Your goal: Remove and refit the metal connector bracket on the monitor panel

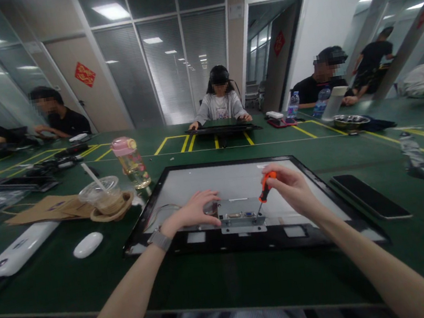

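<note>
A flat display panel (207, 181) with a black frame lies on the green table in front of me. On its near part sits a grey metal connector bracket (241, 223) with video ports on its near face. My left hand (194, 212), wearing a watch, curves around the left end of this bracket, thumb and fingers at its edges. In my right hand (290, 187) is an orange and black screwdriver (266, 188), pinched by the handle. The shaft slants down to the bracket's right end; whether its tip sits in a screw is too small to tell.
To the left are a white mouse (88, 245), a white power strip (18, 250), an iced drink cup (101, 194) and a pink-lidded bottle (132, 163). A black phone (371, 196) lies to the right. Across the table, a person (222, 99) sits at another panel; several others work nearby.
</note>
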A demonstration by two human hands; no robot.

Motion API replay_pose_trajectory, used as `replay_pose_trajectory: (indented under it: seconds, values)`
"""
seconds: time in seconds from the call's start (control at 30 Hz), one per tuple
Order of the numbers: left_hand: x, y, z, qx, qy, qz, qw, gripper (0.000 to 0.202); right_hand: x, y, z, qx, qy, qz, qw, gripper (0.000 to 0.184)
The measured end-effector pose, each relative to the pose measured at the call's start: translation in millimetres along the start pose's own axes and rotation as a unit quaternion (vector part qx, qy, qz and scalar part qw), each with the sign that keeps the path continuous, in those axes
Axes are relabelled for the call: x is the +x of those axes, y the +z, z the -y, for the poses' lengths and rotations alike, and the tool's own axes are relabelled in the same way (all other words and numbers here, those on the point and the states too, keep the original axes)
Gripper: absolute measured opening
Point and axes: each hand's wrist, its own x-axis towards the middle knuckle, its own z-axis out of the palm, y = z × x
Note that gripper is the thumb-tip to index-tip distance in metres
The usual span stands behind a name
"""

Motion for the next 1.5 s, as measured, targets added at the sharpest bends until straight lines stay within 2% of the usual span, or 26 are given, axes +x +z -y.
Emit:
replay_pose_trajectory:
  seconds: [0.2, 0.43, 0.63, 0.83, 1.0, 1.23, 1.5]
  values:
    - [-0.3, -1.2, -1.5, -0.003, -0.006, 0.001, 1.000, 0.079, 0.4, 4.4, 6.9, 0.069, 0.037, 0.027, 0.997, 0.028]
    - [0.3, -1.0, -2.9, 0.000, -0.006, -0.002, 1.000, 0.078, -0.9, 4.9, 5.3, 0.008, 0.003, -0.004, 1.000, 0.016]
    - [0.2, 0.1, -1.6, 0.004, -0.004, -0.005, 1.000, 0.078, -0.3, 7.5, 6.0, 0.091, 0.033, 0.029, 0.995, 0.026]
    - [-0.7, -1.4, -3.4, -0.001, -0.007, 0.000, 1.000, 0.079, 0.1, 2.1, -2.7, -0.005, 0.002, -0.007, 1.000, 0.014]
    - [-0.7, -1.6, -3.2, -0.003, -0.006, -0.001, 1.000, 0.079, 0.7, 0.6, -2.5, 0.000, -0.010, -0.009, 1.000, 0.014]
    - [-0.3, -0.8, -0.4, -0.004, -0.005, 0.003, 1.000, 0.079, 0.8, 6.8, 8.6, 0.113, 0.054, 0.015, 0.992, 0.021]
    - [-0.1, -1.6, -4.7, -0.002, -0.004, -0.003, 1.000, 0.077, 2.4, 4.1, 3.3, 0.078, 0.020, -0.037, 0.996, 0.013]
